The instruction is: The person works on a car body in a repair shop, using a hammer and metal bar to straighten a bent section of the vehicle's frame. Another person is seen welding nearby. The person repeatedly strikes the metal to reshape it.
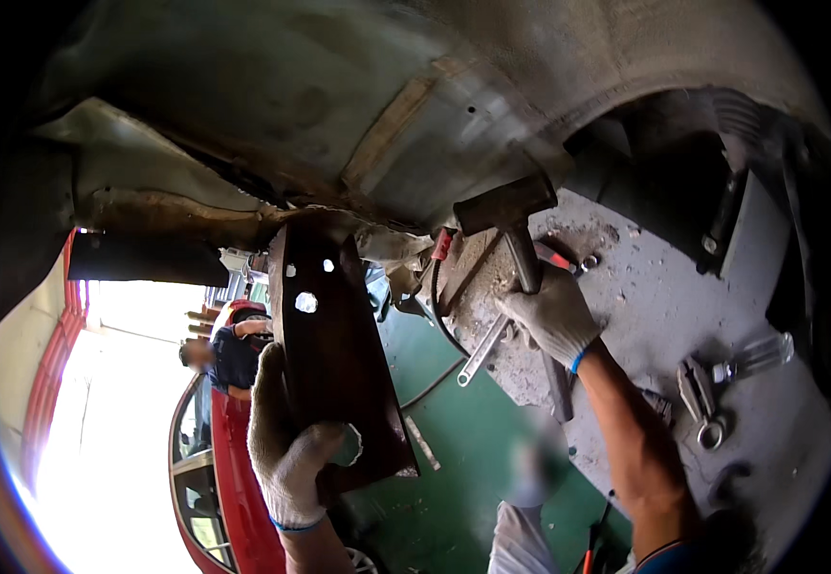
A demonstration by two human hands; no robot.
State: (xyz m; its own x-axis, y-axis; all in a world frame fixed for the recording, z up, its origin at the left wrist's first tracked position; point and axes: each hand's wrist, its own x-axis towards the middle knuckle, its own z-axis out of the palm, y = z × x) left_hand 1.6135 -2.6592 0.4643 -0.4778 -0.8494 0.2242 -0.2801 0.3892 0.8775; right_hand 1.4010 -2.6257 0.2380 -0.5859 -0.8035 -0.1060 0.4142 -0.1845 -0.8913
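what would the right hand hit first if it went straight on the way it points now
Past the hammer it holds, the right hand would likely meet the dull grey metal panel above, hammer head first, though depth is unclear.

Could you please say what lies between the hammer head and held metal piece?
In the head view, a red cable end and jagged metal show there.

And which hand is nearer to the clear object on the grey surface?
Right. The right hand, gripping the hammer, is left of the clear object; the left hand, on the brown metal piece, is much farther left.
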